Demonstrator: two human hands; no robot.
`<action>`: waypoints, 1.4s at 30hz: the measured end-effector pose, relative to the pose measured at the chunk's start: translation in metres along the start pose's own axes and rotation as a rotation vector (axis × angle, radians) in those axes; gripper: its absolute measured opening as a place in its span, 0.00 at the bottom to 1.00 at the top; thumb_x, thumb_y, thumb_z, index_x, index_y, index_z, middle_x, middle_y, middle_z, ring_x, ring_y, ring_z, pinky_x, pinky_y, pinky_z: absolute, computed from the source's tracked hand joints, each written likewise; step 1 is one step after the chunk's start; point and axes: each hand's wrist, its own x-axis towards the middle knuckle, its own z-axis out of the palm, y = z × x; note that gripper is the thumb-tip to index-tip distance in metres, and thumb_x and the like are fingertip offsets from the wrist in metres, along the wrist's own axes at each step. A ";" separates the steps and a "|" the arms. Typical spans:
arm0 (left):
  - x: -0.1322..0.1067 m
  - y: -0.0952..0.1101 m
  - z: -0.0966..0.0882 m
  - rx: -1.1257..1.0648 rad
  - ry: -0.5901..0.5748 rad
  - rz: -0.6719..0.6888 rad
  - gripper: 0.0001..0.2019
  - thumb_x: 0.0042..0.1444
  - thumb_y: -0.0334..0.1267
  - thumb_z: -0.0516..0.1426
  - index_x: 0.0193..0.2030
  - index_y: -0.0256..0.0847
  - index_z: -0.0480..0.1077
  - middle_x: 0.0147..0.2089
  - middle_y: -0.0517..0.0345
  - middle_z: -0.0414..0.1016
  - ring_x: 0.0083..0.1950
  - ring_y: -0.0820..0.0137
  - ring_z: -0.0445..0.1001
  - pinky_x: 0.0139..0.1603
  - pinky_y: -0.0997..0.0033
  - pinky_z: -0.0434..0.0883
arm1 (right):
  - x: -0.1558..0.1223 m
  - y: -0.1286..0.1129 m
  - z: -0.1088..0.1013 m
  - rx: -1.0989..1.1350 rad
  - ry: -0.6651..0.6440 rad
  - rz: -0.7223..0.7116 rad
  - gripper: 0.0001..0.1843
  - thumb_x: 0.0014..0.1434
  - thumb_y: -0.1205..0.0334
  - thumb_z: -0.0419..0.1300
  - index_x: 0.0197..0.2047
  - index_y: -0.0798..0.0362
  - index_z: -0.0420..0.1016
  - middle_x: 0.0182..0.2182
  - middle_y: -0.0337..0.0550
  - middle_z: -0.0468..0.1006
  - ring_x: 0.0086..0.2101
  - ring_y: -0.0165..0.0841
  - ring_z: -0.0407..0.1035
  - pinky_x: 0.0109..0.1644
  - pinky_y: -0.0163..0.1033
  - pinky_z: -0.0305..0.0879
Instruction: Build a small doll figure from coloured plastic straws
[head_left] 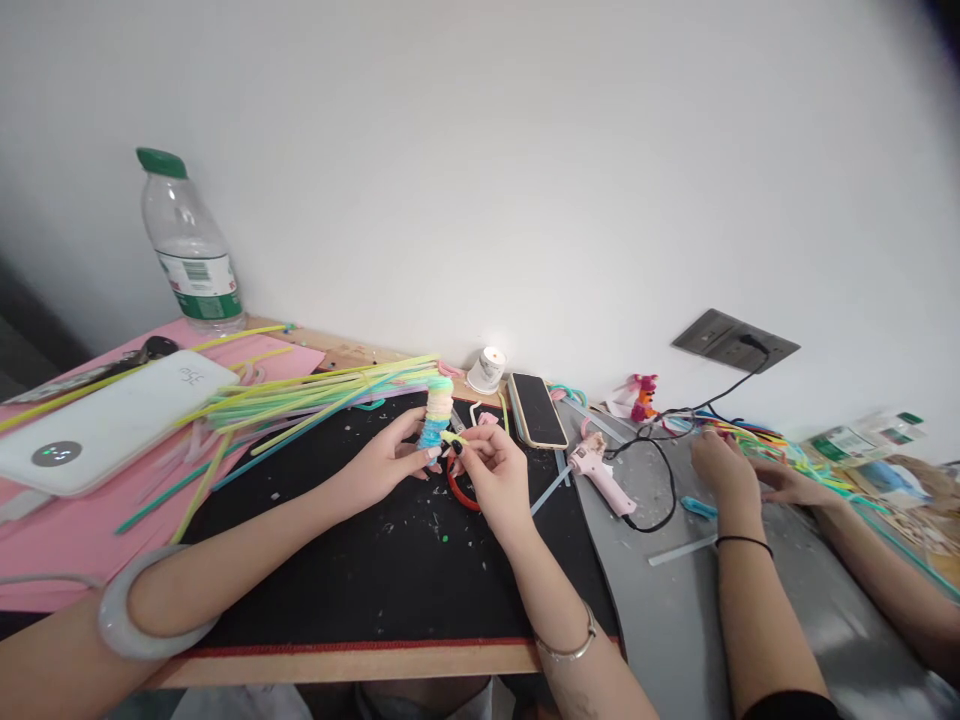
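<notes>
My left hand [386,462] is closed round the base of a small upright stack of pastel coiled pipe cleaner [437,412], blue at the bottom, pink and green higher up. My right hand [495,472] pinches a yellow-green pipe cleaner end [452,437] against the stack's lower part. Both hands hover over a black mat [390,560]. A red ring [463,492] lies on the mat, partly hidden under my right hand.
A bundle of long green and yellow pipe cleaners [300,400], a white power bank [105,420], a water bottle [191,250], a phone [538,410], a lit candle [487,368] and a pink glue gun [600,472] lie around. Another person's hands [739,480] work at the right.
</notes>
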 end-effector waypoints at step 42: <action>0.000 0.000 0.001 0.076 -0.041 -0.009 0.24 0.52 0.43 0.60 0.56 0.47 0.62 0.51 0.53 0.72 0.38 0.64 0.77 0.37 0.66 0.72 | -0.004 0.002 0.001 -0.160 0.055 -0.083 0.05 0.52 0.61 0.61 0.33 0.53 0.73 0.25 0.39 0.77 0.24 0.29 0.70 0.29 0.34 0.67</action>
